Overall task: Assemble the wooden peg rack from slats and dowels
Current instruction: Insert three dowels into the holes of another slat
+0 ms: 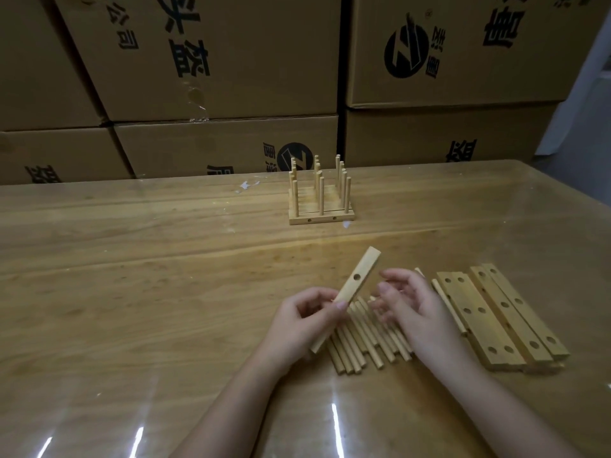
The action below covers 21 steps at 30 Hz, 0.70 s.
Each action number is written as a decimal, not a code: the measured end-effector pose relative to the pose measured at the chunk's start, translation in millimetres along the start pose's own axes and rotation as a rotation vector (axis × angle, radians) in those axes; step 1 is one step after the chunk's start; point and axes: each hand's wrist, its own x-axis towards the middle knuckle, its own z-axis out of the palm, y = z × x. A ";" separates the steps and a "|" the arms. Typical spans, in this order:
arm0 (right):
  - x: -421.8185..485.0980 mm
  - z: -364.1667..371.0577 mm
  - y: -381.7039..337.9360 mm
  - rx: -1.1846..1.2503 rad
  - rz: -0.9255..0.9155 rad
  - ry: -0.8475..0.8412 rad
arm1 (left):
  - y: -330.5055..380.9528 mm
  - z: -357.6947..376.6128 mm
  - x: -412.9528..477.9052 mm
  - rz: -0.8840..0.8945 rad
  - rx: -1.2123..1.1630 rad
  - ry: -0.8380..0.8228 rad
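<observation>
Head view: I see the left hand (307,320) holding one slat (358,279) tilted above the table (132,292).
Its fingers clamp the slat's lower half. The right hand (416,312) hovers beside it, fingers loose and apart, over the dowels (360,345). Spare slats (502,319) lie flat at right; a finished rack (320,196) stands farther back, before boxes (215,61).
</observation>
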 end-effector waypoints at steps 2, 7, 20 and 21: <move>6.4 -17.9 7.8 -0.619 -0.179 0.097 | 0.5 -5.4 0.8 -0.010 -0.048 0.021; 18.6 -41.7 27.5 -1.131 -0.180 0.123 | 3.0 -12.0 4.5 -0.077 -0.275 0.129; 21.9 -31.7 31.7 -1.073 -0.146 0.059 | -2.4 -15.0 7.4 -0.117 -0.313 0.134; 21.7 -31.5 31.1 -1.071 -0.150 0.055 | -2.8 -15.2 7.6 -0.118 -0.316 0.133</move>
